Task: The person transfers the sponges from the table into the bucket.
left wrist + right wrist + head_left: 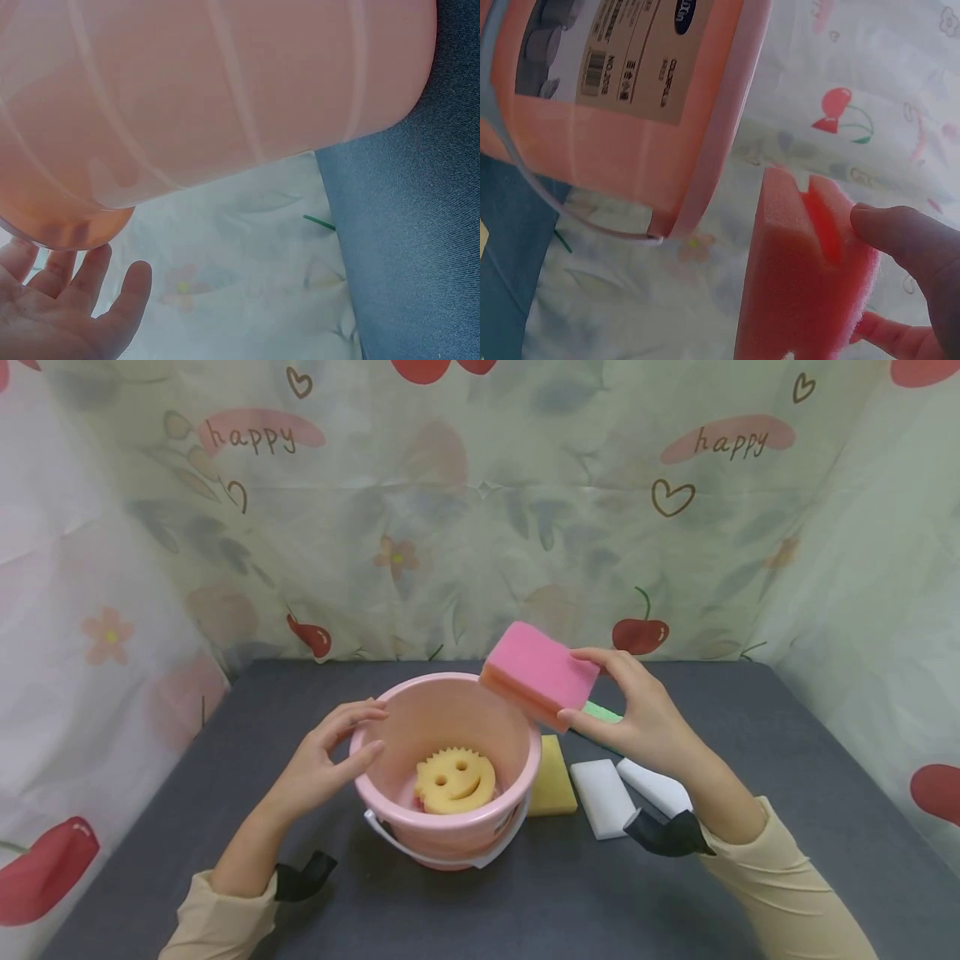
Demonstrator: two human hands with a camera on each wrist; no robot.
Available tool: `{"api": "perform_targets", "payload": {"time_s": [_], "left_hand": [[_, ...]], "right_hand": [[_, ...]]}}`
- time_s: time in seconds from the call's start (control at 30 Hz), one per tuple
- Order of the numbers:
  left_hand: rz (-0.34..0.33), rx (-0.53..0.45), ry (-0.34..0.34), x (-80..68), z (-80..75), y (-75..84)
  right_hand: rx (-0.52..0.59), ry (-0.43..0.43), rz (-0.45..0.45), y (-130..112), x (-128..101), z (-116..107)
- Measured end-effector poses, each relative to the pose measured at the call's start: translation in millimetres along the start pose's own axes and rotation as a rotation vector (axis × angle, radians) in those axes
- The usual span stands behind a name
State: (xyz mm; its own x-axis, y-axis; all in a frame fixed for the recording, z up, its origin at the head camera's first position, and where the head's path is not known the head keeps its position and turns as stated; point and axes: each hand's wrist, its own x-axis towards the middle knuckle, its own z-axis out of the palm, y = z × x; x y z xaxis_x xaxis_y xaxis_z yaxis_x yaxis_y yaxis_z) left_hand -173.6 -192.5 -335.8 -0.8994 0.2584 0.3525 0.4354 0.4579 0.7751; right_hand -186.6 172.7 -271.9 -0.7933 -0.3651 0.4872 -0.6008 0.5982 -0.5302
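My right hand (pixel 651 714) pinches a thick pink sponge (pixel 542 667) between thumb and fingers, tilted over the right rim of a pink bucket (pixel 450 820). In the right wrist view, the sponge (pixel 787 277) shows a groove along its edge, with the thumb pressed on one face. My left hand (pixel 318 764) is at the bucket's left rim, its fingers loosely bent and the fingertips right at the edge; the left wrist view has this hand (pixel 67 307) beside the rim. Inside the bucket lies a yellow smiley-face sponge (pixel 480 768) with a jagged top edge.
Right of the bucket, a yellow sponge (pixel 552 777) and two white sponges (pixel 602 797) lie on the dark table (pixel 360 910). A green piece (pixel 602 712) shows partly behind my right hand. The bucket's white handle (pixel 491 853) hangs down in front. Patterned cloth (pixel 480 518) surrounds the table.
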Motion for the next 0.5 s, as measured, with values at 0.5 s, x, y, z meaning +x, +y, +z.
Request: {"api": "perform_targets", "payload": {"time_s": [0.5], "left_hand": [[0.004, 0.002, 0.002, 0.1, 0.3, 0.2]], "right_hand": [[0.077, -0.061, 0.001, -19, 6, 20]]}}
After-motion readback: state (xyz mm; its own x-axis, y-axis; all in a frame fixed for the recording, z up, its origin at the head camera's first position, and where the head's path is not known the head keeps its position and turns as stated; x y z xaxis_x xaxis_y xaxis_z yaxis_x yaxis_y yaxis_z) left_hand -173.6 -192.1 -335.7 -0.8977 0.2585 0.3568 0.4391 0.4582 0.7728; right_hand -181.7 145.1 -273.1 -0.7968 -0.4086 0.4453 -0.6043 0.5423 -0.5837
